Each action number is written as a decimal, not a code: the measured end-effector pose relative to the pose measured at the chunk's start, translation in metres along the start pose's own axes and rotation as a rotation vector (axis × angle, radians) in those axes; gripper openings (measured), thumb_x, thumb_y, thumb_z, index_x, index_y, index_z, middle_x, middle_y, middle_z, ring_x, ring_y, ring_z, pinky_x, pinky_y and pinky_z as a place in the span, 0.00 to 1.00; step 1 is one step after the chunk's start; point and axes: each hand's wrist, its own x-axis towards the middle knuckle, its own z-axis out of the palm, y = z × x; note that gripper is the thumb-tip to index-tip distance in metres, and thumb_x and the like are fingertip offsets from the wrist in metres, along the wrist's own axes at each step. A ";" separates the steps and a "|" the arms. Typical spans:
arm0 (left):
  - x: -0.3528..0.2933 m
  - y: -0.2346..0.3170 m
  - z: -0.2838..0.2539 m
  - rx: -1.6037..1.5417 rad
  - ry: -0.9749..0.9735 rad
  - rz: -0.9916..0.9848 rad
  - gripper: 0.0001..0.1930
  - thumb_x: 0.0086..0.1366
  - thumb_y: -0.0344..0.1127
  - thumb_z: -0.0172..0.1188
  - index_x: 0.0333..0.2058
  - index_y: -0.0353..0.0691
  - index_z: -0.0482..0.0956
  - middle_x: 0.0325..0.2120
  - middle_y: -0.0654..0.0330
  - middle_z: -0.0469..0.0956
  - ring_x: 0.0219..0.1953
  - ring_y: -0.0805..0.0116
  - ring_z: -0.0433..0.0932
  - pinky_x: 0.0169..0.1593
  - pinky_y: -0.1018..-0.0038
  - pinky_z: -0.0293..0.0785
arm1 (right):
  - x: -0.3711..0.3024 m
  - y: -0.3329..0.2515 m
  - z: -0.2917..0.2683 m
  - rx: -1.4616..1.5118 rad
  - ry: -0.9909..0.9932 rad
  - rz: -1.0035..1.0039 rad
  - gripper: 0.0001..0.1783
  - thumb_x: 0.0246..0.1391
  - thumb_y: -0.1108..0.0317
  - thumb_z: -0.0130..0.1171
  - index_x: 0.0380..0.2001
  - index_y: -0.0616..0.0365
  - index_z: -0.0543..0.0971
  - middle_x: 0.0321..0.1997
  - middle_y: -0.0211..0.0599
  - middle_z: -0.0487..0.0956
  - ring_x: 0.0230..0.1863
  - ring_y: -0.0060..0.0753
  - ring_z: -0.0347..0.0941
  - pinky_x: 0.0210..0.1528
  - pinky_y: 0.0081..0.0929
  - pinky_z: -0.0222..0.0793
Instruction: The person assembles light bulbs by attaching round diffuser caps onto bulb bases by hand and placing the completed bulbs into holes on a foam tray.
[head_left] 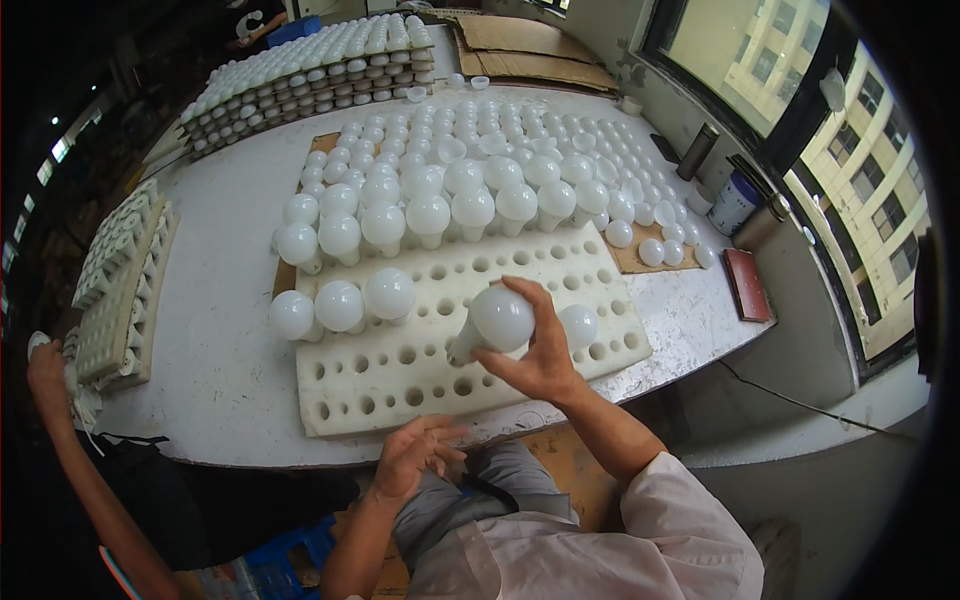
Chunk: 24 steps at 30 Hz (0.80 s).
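Pale shirt sleeve (690, 520) lies nearest the camera; from it the right hand (540, 365) extends over the foam tray (388, 378), thumb and fingers gripping the globe of a white bulb (503, 318); the bulb appears tilted, its narrow base directed down and to the left, close to the tray's holes; whether the base is inside a hole cannot be told; the left hand (408, 455) has its fingers loosely spread, apparently holds nothing, and sits near the tray's front edge, on the near left side of the held bulb.

Recommended handling, as judged from this view: grip the globe at its widest part with light, even pressure; whether seating or withdrawing the bulb, keep the base in line with the hole; avoid side force, as the globe could strike a neighbour; use the left hand to steady the tray if it shifts.

Three bulbs (340, 305) stand left of the held bulb; a single bulb (578, 326) stands just right of the right hand; close rows of bulbs (427, 213) stand behind; the counter (220, 330) carries all.
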 end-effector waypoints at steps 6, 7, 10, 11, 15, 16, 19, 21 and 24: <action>0.005 -0.002 0.012 0.101 0.060 0.064 0.17 0.63 0.31 0.53 0.47 0.26 0.70 0.44 0.44 0.77 0.37 0.64 0.81 0.29 0.84 0.71 | 0.054 0.047 0.033 -0.216 -0.396 0.099 0.49 0.40 0.67 0.70 0.64 0.51 0.54 0.57 0.51 0.64 0.56 0.55 0.63 0.55 0.40 0.67; 0.000 -0.001 0.013 0.165 0.114 0.074 0.16 0.62 0.30 0.54 0.47 0.25 0.71 0.42 0.44 0.78 0.36 0.65 0.81 0.29 0.83 0.71 | 0.050 0.057 0.032 -0.225 -0.318 -0.012 0.49 0.42 0.65 0.69 0.66 0.49 0.54 0.58 0.51 0.64 0.57 0.53 0.62 0.56 0.40 0.67; -0.021 -0.001 0.003 0.248 0.246 0.162 0.15 0.61 0.28 0.55 0.45 0.24 0.71 0.39 0.43 0.79 0.32 0.65 0.81 0.27 0.83 0.71 | 0.041 0.030 -0.007 -0.150 -0.123 -0.013 0.45 0.42 0.65 0.69 0.63 0.51 0.59 0.59 0.48 0.64 0.59 0.49 0.63 0.58 0.38 0.64; -0.029 -0.002 -0.003 0.269 0.335 0.233 0.14 0.61 0.28 0.55 0.43 0.24 0.72 0.37 0.43 0.79 0.30 0.65 0.81 0.26 0.82 0.71 | 0.028 0.028 -0.022 -0.134 -0.073 0.112 0.41 0.42 0.64 0.69 0.61 0.52 0.63 0.59 0.47 0.66 0.59 0.48 0.63 0.58 0.38 0.65; -0.032 0.003 -0.017 0.247 0.507 0.327 0.12 0.61 0.29 0.54 0.40 0.24 0.73 0.33 0.43 0.80 0.26 0.66 0.80 0.24 0.82 0.70 | -0.019 0.053 -0.077 -0.505 -0.066 0.114 0.36 0.43 0.63 0.69 0.56 0.53 0.68 0.53 0.45 0.70 0.56 0.48 0.64 0.55 0.39 0.65; -0.027 0.003 -0.020 0.226 0.529 0.345 0.12 0.61 0.29 0.54 0.39 0.24 0.73 0.32 0.44 0.80 0.24 0.67 0.80 0.23 0.82 0.69 | -0.028 0.055 -0.083 -0.567 -0.139 0.192 0.35 0.43 0.61 0.68 0.56 0.54 0.69 0.53 0.45 0.70 0.56 0.47 0.64 0.56 0.40 0.64; -0.014 0.000 -0.013 0.265 0.536 0.350 0.11 0.61 0.29 0.54 0.37 0.25 0.73 0.30 0.44 0.80 0.23 0.68 0.79 0.22 0.83 0.69 | -0.044 0.065 -0.092 -0.643 -0.214 0.251 0.35 0.43 0.59 0.68 0.56 0.54 0.69 0.53 0.44 0.71 0.57 0.47 0.63 0.57 0.41 0.61; -0.008 -0.003 -0.006 0.336 0.544 0.343 0.11 0.62 0.29 0.54 0.37 0.25 0.73 0.29 0.45 0.81 0.22 0.69 0.79 0.22 0.83 0.68 | -0.045 0.070 -0.092 -0.635 -0.222 0.240 0.35 0.43 0.58 0.68 0.55 0.54 0.70 0.53 0.45 0.71 0.57 0.48 0.63 0.57 0.41 0.62; -0.008 -0.012 -0.006 0.380 0.555 0.345 0.10 0.62 0.29 0.54 0.37 0.25 0.73 0.29 0.45 0.81 0.22 0.69 0.79 0.21 0.83 0.68 | -0.044 0.079 -0.096 -0.477 -0.017 0.122 0.34 0.43 0.57 0.68 0.54 0.54 0.70 0.53 0.46 0.71 0.55 0.49 0.65 0.55 0.40 0.63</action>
